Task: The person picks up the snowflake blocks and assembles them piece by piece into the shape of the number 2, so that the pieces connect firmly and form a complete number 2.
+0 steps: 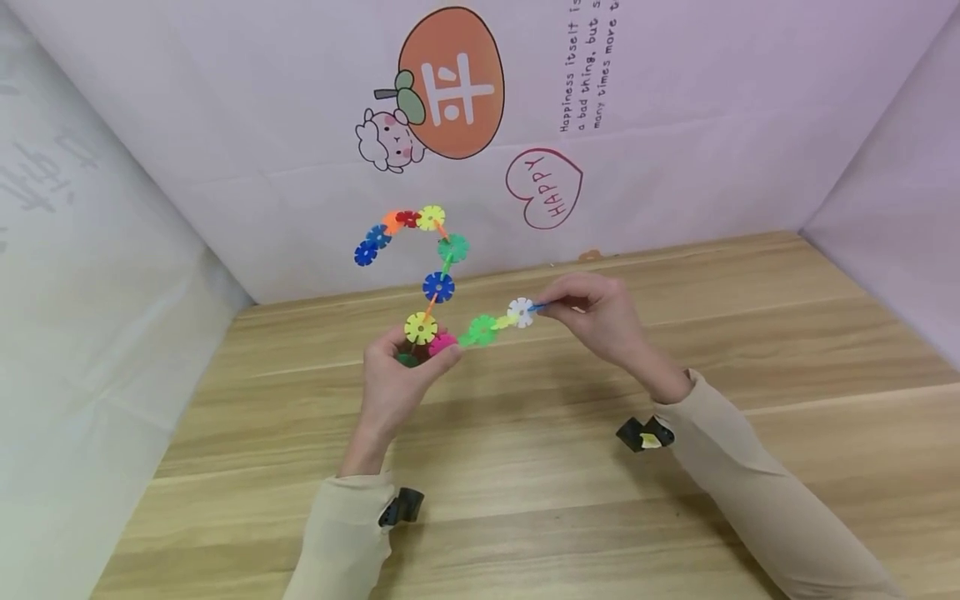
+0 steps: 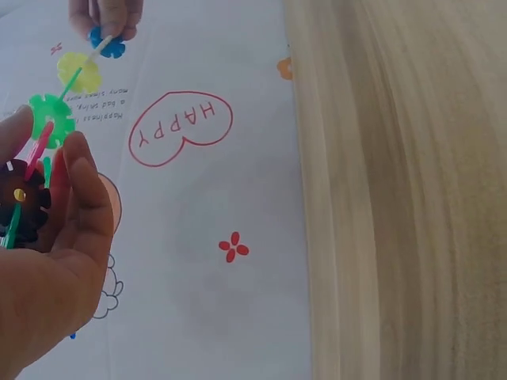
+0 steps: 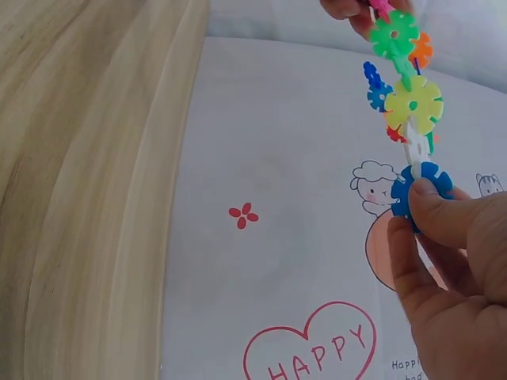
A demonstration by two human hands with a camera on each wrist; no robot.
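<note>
A chain of notched plastic snowflake discs, slotted edge to edge, hangs in the air between both hands. My left hand (image 1: pixel 392 385) holds its middle, thumb and fingers around a pink disc (image 1: pixel 442 344) beside a yellow disc (image 1: pixel 421 328). From there one stretch curves up and leftward through a green disc (image 1: pixel 453 248) to a dark blue disc (image 1: pixel 366 253) at its free end. The other stretch runs right to a white disc (image 1: pixel 521 312). At that end my right hand (image 1: pixel 600 321) pinches a blue disc (image 3: pixel 424 194), joined to the white one in the right wrist view.
Below the hands lies a wood-grain tabletop (image 1: pixel 517 500). A pale printed sheet (image 1: pixel 300 108) rises behind it, with an orange fruit drawing (image 1: pixel 480 108) and a red heart outline (image 1: pixel 545 158). Small black devices sit at both wrists, one by the right sleeve (image 1: pixel 633 435).
</note>
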